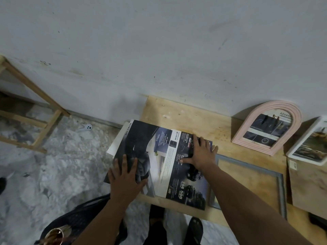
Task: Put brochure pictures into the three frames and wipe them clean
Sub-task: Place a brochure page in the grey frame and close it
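A car brochure (154, 156) lies spread open on the left end of a wooden table (191, 114). My left hand (125, 175) presses flat on its dark left page with fingers spread. My right hand (201, 152) lies flat on its right page. A grey rectangular frame (281, 188) lies flat on the table, partly under the brochure and my right arm. A pink arched frame (297, 114) with a brochure picture in it leans against the wall. A white frame (300, 147) holding a picture leans at the far right.
A brown board (307, 188) lies at the table's right end. A wooden stand (35, 121) is on the marble floor at left, with a small white object (87, 127) near the wall. My feet in dark sandals (194, 228) show below the table edge.
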Action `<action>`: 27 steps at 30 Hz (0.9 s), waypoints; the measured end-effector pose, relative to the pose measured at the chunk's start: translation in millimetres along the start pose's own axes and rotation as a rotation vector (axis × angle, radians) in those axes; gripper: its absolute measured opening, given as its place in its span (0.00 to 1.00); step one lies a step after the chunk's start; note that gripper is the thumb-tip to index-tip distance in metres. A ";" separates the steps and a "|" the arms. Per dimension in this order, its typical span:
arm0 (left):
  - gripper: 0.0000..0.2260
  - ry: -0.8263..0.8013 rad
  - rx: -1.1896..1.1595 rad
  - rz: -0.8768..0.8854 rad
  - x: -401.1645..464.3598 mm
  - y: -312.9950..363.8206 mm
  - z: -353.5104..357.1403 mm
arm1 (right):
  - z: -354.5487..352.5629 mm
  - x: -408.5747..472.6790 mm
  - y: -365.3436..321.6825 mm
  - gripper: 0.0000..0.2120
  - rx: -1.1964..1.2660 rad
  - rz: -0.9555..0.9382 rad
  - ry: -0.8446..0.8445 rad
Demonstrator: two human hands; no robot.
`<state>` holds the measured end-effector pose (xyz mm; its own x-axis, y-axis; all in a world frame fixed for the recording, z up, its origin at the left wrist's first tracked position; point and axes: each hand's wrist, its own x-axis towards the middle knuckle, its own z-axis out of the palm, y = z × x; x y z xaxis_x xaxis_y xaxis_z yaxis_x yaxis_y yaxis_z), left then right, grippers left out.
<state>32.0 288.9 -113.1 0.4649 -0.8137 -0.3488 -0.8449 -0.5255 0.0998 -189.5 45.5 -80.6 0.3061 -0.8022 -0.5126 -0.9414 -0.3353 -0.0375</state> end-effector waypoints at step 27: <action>0.45 -0.370 -1.095 -0.005 -31.2 161.6 -77.3 | -71.9 -137.8 172.9 0.30 1.642 0.319 -0.107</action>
<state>-98.6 210.2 -14.0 0.2087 -0.7836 -0.5852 -0.0772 -0.6097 0.7888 -384.3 62.5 45.2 0.1409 -0.6737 -0.7255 -0.1209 0.7156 -0.6880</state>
